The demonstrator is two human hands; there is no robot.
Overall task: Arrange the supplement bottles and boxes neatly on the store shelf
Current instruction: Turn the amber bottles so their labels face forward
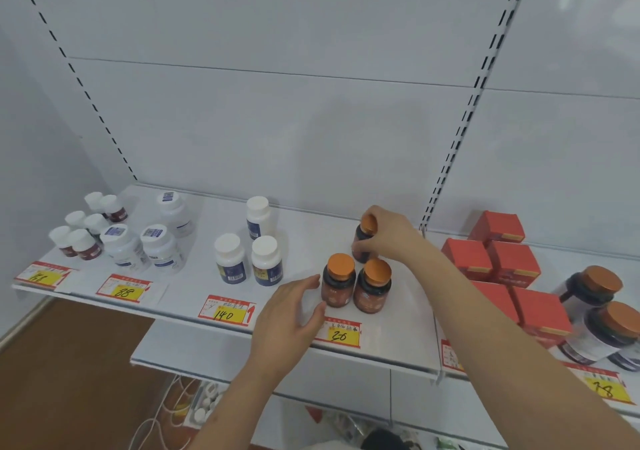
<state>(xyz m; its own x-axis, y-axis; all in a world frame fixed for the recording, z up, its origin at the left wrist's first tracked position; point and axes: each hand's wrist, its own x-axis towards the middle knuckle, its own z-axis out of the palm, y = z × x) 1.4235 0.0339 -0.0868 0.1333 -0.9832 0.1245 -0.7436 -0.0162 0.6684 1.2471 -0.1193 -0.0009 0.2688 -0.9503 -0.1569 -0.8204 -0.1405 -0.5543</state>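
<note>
On the white metal store shelf (194, 297), the right hand (391, 235) curls its fingers around a dark brown bottle with an orange cap (363, 238), standing upright just behind two matching orange-capped brown bottles (356, 285). The left hand (287, 314) hovers beside that pair, fingers loosely spread, holding nothing. The bottles' contents cannot be told. Red cardboard boxes (498, 262) sit to the right

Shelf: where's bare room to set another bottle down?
Free: the shelf strip between the blue-label bottles and the orange-cap bottles, and the patch right of those, before the red boxes. Crowded: the far-left white bottles and the red boxes beside the big jars.
</note>
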